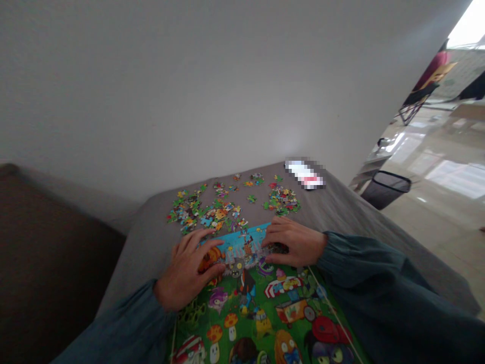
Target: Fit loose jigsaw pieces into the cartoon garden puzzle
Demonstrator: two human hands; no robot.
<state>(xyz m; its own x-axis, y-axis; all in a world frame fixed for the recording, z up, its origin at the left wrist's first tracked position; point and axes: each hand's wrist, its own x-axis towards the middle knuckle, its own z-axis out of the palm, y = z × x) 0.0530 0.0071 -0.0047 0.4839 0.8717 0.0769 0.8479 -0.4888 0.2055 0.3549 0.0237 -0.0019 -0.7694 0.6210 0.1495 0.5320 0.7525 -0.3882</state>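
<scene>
A cartoon jigsaw board (261, 303) lies in front of me, blue along its far edge and green below, with printed mushrooms, zombies and a food cart. My left hand (193, 263) rests at its far left part, thumb and fingers apart, over an orange pumpkin picture. On the far right part lies my right hand (290, 241), its fingers bent and its thumb apart from them. I see nothing held in either hand. Whether the blue strip is joined pieces or one printed sheet, I cannot tell. Loose jigsaw pieces (220, 212) lie just beyond the board.
Another heap of puzzle pieces (283, 200) lies at the right, with single ones scattered farther back. A lit phone (305, 174) sits near the wall (227, 91) on the grey cloth (333, 202). A dark bin (386, 189) stands on the floor to the right.
</scene>
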